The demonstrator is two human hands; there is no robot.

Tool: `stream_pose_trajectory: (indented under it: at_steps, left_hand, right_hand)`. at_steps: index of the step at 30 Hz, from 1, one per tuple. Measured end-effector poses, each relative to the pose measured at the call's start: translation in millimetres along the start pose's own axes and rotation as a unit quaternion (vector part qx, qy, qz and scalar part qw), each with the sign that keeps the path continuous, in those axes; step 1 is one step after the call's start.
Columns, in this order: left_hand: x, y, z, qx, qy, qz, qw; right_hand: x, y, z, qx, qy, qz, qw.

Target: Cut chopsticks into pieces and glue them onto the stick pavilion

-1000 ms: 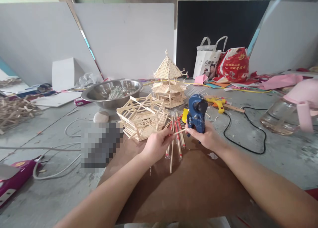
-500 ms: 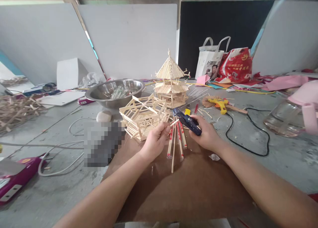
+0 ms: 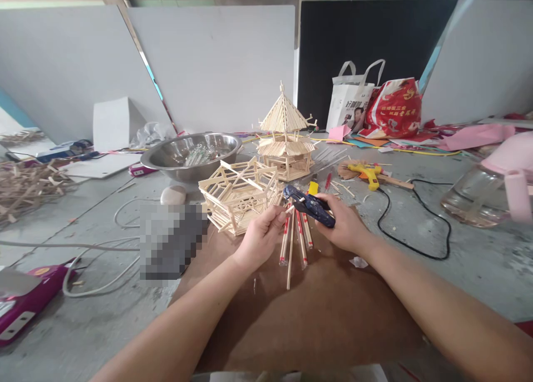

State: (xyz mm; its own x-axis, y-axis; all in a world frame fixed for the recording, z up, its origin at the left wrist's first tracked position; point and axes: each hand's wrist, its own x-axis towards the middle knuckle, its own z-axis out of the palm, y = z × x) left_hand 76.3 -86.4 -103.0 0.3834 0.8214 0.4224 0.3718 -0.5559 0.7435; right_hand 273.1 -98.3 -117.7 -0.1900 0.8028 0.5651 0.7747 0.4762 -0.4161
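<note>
My left hand [image 3: 266, 230] pinches a thin wooden stick [image 3: 290, 209], its tip pointing toward the tool in the other hand. In my right hand [image 3: 343, 220] is a dark blue hand cutter [image 3: 310, 205], whose head meets the stick's end; a pale bit shows at its jaws. Beneath both hands, several wooden sticks [image 3: 292, 249], some in red-banded clear wrappers, fan out on a brown board [image 3: 316, 315]. An open hexagonal stick frame [image 3: 239, 196] stands just left of the cutter. Behind it rises a stick pagoda model [image 3: 286, 143] with tiered roofs.
A metal basin [image 3: 166, 168] sits back left. To the right lie a yellow glue gun [image 3: 368, 174] with a black cord and a pink-lidded jug [image 3: 472, 204]. A purple power strip [image 3: 33, 304], white cables and a pixelated patch are on the left. Bags [image 3: 395, 112] stand behind.
The cutter's head has shifted slightly left and turned, bringing it over the end of the stick. My left hand has hardly moved.
</note>
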Motion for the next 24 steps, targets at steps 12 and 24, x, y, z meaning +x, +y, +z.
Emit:
stream_pose_trajectory:
  at_steps: [12, 24]
  left_hand:
    - [1.0, 3.0, -1.6, -0.009, -0.012, -0.011, 1.0]
    - [2.8, 6.3, -2.0, 0.017, -0.008, -0.019, 1.0]
  right_hand:
    - [-0.4, -0.5, 0.7, 0.0, -0.01, 0.031, 0.999]
    - [1.5, -2.5, 0.9, -0.017, -0.042, 0.059, 0.997]
